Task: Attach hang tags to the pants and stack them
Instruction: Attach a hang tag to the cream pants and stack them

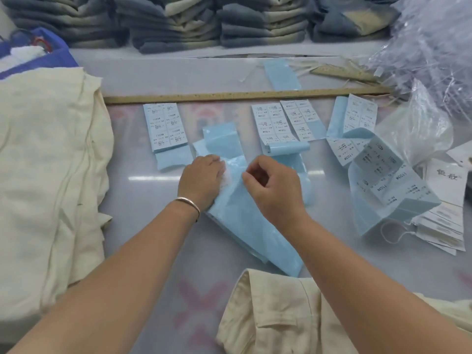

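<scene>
While left hand presses flat on blue sticker backing strip, mid-table, right hand pinches strip's upper edge, apparently peeling label. Strip likely thin, limp, slick: hold by edge. Cream pants soft, floppy, lying nearest; hang tags fanned far right.

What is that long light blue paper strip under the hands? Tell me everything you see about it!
The long light blue paper strip looks like smooth, slightly shiny sticker backing with its labels gone. It lies flat on the pale glossy table, slanting from the hands down toward the cream pants at the near edge. The left hand presses its upper end, by a small white piece. The right hand curls its fingers at the strip's upper edge; what they pinch is unclear.
</scene>
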The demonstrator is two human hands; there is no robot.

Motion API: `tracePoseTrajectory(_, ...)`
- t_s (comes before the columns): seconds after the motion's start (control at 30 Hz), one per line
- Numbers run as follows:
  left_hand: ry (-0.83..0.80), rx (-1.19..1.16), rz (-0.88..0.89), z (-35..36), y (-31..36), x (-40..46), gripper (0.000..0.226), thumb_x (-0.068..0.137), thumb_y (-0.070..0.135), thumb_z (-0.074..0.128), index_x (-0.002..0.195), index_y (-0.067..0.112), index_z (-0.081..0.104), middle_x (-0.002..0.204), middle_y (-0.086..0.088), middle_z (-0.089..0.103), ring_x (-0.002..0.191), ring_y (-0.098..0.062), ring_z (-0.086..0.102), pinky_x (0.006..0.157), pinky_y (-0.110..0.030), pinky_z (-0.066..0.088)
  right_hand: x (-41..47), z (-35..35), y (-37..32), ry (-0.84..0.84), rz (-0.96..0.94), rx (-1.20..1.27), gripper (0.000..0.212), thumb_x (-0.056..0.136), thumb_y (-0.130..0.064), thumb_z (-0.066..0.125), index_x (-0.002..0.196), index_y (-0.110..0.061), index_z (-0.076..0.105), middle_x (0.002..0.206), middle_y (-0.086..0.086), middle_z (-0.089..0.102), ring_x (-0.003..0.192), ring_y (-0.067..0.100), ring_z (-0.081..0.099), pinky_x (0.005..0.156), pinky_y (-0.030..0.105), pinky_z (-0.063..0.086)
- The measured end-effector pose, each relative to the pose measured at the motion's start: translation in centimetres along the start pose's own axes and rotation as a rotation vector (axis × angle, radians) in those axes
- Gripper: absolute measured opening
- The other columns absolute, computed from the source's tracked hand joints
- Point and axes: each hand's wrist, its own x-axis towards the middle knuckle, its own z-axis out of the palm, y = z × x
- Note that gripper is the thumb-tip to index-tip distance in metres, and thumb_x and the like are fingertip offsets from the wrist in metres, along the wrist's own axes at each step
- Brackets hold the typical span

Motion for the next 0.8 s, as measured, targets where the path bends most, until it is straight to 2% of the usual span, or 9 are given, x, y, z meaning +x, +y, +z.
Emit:
tracePoseTrajectory(0.07,0.075,-0.1,-0.017,0.1,-0.4,-0.3,0.024,0.098,0.015,0.051,0.112,0.007,0.068,0.122,-0.009,0.06,0.11,-0.033,0.051,0.093,-0.035,0.038,2.0,2.1,0.7,-0.099,0.0,-0.092,0.005,0.087,-0.018,0.061,0.085,-0.023,0.06,0.071,-0.011,0.056,0.063,0.009,0.048,0.064,0.03,0.042)
tracePoseTrajectory(0.1,0.096,-0.15,-0.052,0.0,-0.6,-0.4,0.02,0.094,0.013,0.057,0.109,0.006,0.068,0.116,-0.011,0.061,0.108,-0.033,0.051,0.093,-0.031,0.037,2.9,3.0,1.0,-0.163,0.012,-0.152,0.008,0.089,-0.02,0.059,0.095,-0.024,0.062,0.081,-0.01,0.059,0.069,0.009,0.05,0.069,0.029,0.043)
tracePoseTrajectory(0.2,0.055,-0.248,-0.167,-0.5,-1.1,0.1,0.038,0.086,0.019,0.069,0.121,0.009,0.06,0.115,-0.007,0.057,0.11,-0.027,0.047,0.093,-0.029,0.035,5.5,4.9,2.5,-0.362,0.076,-0.325,0.031,0.094,-0.021,0.055,0.125,-0.024,0.057,0.114,-0.002,0.058,0.099,0.018,0.057,0.087,0.033,0.044)
tracePoseTrajectory(0.3,-0.004,-0.27,-0.177,-0.9,-1.7,0.8,0.034,0.083,0.025,0.073,0.114,0.012,0.064,0.104,-0.004,0.055,0.104,-0.023,0.049,0.084,-0.025,0.036,6.8,5.9,3.4,-0.445,0.113,-0.428,0.046,0.094,-0.019,0.054,0.139,-0.025,0.046,0.124,0.005,0.052,0.11,0.024,0.056,0.09,0.034,0.044)
tracePoseTrajectory(0.47,-0.029,-0.297,-0.158,-1.2,-1.9,1.4,0.018,0.082,0.022,0.074,0.095,0.014,0.066,0.092,0.002,0.051,0.096,-0.019,0.049,0.076,-0.023,0.032,7.5,6.3,3.6,-0.308,0.196,-0.396,0.056,0.086,-0.012,0.059,0.139,-0.022,0.043,0.122,0.006,0.053,0.107,0.027,0.057,0.082,0.032,0.043)
tracePoseTrajectory(0.57,-0.032,-0.279,-0.151,-1.2,-1.7,1.4,0.014,0.084,0.021,0.072,0.093,0.013,0.065,0.094,0.003,0.05,0.095,-0.017,0.047,0.077,-0.023,0.033,7.7,6.1,3.8,-0.214,0.248,-0.364,0.049,0.084,-0.008,0.06,0.13,-0.014,0.045,0.124,0.008,0.047,0.105,0.028,0.055,0.082,0.034,0.046)
tracePoseTrajectory(0.7,-0.008,-0.313,-0.166,-1.2,-1.4,1.2,0.011,0.085,0.019,0.071,0.09,0.015,0.062,0.093,0.003,0.051,0.092,-0.016,0.048,0.079,-0.025,0.039,8.3,5.8,4.1,-0.187,0.378,-0.187,0.038,0.083,-0.017,0.067,0.118,-0.014,0.055,0.104,0.0,0.054,0.101,0.02,0.053,0.081,0.033,0.048)
tracePoseTrajectory(0.8,0.006,-0.339,-0.187,-1.2,-1.1,0.9,0.014,0.084,0.016,0.071,0.086,0.017,0.057,0.089,0.003,0.053,0.085,-0.017,0.052,0.075,-0.028,0.041,8.7,5.5,4.3,-0.195,0.499,-0.026,0.026,0.079,-0.02,0.076,0.1,-0.015,0.062,0.09,-0.003,0.055,0.086,0.02,0.057,0.082,0.035,0.051)
